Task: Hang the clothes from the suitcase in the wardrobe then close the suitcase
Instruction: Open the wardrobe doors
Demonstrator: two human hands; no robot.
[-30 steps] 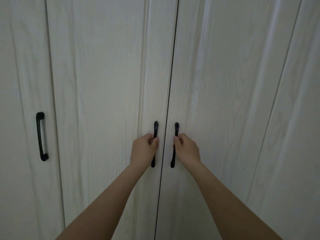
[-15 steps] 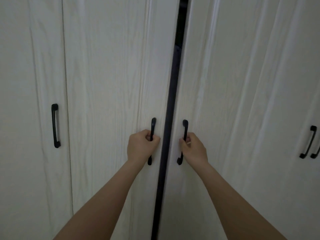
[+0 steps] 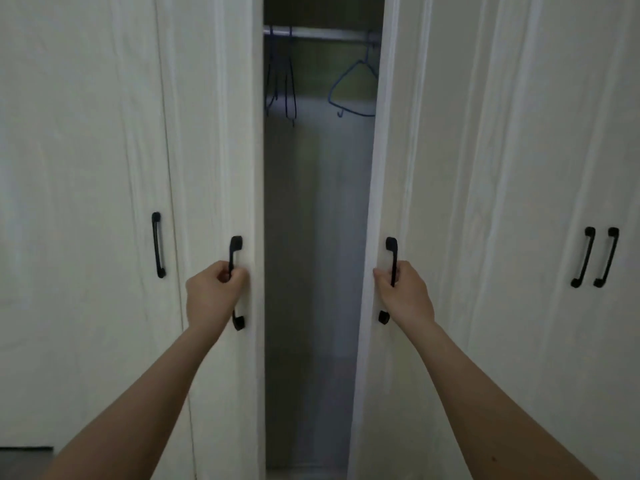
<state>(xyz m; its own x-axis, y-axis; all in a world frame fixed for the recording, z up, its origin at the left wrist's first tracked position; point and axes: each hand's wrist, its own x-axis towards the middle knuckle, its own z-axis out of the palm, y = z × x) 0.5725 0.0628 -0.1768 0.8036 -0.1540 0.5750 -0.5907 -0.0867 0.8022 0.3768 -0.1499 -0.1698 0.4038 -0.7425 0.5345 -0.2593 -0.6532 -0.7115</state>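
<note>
My left hand (image 3: pixel 214 292) and right hand (image 3: pixel 403 292) each curl round a black bar handle (image 3: pixel 235 249) on the stiff white wooden wardrobe doors (image 3: pixel 207 133); these likely swing lightly.

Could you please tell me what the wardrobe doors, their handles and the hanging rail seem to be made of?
Wardrobe doors: probably wood or laminate, matte off-white with printed-looking grain. Handles: likely metal, matte black. Rail: apparently metal, pale grey sheen.

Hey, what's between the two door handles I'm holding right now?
In the head view, an open gap between the left handle and right handle shows the wardrobe interior: a rail with empty hangers.
</note>
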